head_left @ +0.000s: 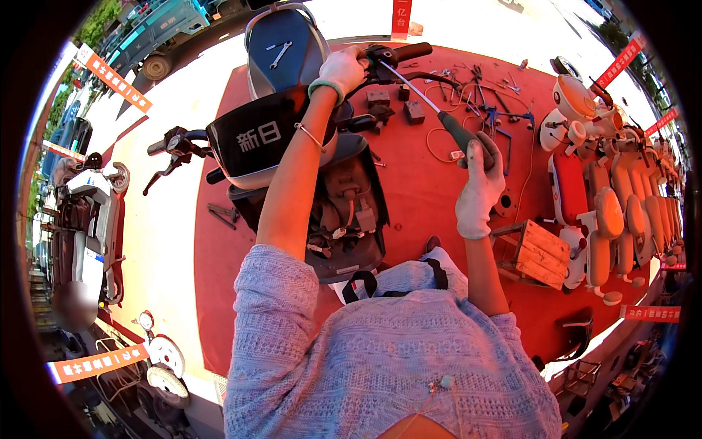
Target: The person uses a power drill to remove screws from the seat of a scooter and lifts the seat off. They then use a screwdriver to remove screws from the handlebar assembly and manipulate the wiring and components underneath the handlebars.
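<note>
Nearest the camera, a lavender knit sweater (351, 351) is filling the lower part of the view, with both forearms reaching up and away from it. Beyond the sweater, an opened scooter body (344, 212) is standing on a red mat (424, 183), its black inner cavity and loose wiring lying exposed.

To the right, the right hand (479, 190), in a white glove, is closing around the dark handle of a long screwdriver (439, 113). The shaft is slanting up and to the left, with its tip reaching the handlebar (398, 55). A small wooden crate (534, 252) is sitting just beside the right forearm.

Farther out, the left hand (340, 69), also in a white glove with a green cuff, is gripping the handlebar near its right grip, just beside the screwdriver's tip. A black front panel (256, 139) is sitting under the left forearm, and a dark blue scooter part (281, 47) is lying beyond it.

Scattered hand tools (482, 95) and small black parts are lying on the far side of the mat. At the right edge, a row of white and red scooter panels (607, 219) is stretching away, well apart from the hands.
</note>
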### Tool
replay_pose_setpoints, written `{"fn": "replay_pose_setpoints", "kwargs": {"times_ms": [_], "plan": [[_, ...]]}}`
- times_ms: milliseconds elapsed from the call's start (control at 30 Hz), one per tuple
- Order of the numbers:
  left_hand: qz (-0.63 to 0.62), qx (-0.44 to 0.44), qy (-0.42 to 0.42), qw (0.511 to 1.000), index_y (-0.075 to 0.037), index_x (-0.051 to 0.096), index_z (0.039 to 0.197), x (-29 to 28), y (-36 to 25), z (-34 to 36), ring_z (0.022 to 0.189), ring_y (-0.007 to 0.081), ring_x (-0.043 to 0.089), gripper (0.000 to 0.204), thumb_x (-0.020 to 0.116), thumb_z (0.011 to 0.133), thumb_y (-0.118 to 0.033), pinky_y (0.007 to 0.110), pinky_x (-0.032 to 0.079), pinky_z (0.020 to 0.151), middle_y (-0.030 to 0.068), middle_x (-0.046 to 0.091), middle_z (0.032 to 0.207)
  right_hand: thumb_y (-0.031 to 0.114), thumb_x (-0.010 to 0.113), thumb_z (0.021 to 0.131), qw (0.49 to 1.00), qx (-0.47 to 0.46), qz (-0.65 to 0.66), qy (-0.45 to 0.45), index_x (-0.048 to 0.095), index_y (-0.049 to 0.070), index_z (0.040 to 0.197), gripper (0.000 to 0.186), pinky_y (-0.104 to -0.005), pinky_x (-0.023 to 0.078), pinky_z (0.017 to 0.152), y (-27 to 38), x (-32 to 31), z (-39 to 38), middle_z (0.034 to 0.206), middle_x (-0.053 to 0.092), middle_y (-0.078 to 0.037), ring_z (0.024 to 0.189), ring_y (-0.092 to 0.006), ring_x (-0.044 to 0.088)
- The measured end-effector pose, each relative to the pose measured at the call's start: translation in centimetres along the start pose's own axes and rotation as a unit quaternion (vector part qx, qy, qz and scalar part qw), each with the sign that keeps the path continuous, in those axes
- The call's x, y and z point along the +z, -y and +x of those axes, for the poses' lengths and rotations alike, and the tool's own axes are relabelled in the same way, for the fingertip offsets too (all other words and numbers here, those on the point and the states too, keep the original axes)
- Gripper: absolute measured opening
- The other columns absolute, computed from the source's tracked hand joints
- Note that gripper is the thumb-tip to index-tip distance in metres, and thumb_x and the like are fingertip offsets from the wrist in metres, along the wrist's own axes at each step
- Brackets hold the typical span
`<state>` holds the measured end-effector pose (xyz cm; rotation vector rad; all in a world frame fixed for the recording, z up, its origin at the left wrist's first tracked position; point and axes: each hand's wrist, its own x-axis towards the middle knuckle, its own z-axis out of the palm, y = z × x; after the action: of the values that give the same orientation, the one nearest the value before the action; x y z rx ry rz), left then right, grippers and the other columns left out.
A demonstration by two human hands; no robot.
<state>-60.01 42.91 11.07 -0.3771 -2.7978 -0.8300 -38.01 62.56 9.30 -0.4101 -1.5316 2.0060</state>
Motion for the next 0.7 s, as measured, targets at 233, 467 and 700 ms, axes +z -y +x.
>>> {"fn": "replay_pose_setpoints", "kwargs": {"times_ms": [233, 467, 700], "plan": [[-0.002, -0.009, -0.002, 1.000, -0.012, 0.064, 0.108, 0.3, 0.1, 0.2, 0.098, 0.0337, 0.061, 0.028, 0.058, 0.085, -0.027, 0.042, 0.048, 0.085, 0.0142, 0.066, 0.103, 0.030, 0.054, 0.094, 1.000, -0.003, -0.004, -0.001, 0.057, -0.001, 0.110, 0.035, -0.0244, 0.041, 0.046, 0.3, 0.0, -0.2, 0.072, 0.058, -0.004, 0.049, -0.0085, 0.048], [-0.006, 0.086, -0.288, 0.954, -0.013, 0.064, 0.099, 2.2, -2.6, -3.5, 0.090, 0.0325, 0.061, 0.017, 0.059, 0.087, -0.023, 0.041, 0.049, 0.080, 0.0101, 0.064, 0.099, 0.024, 0.054, 0.093, 0.982, 0.161, 0.069, 0.066, 0.058, -0.002, 0.110, 0.031, -0.0224, 0.044, 0.051, 1.1, -1.4, 0.0, 0.080, 0.061, -0.008, 0.059, -0.0097, 0.053], [0.035, 0.036, -0.152, 0.987, -0.017, 0.062, 0.104, -0.1, -3.1, -3.4, 0.092, 0.0356, 0.061, 0.020, 0.053, 0.088, -0.023, 0.045, 0.050, 0.080, 0.0121, 0.063, 0.100, 0.036, 0.047, 0.096, 0.787, 0.469, 0.341, 0.209, 0.051, -0.005, 0.115, 0.045, -0.0189, 0.041, 0.046, 1.5, -2.6, 1.8, 0.090, 0.058, -0.013, 0.059, -0.0072, 0.046]]}}
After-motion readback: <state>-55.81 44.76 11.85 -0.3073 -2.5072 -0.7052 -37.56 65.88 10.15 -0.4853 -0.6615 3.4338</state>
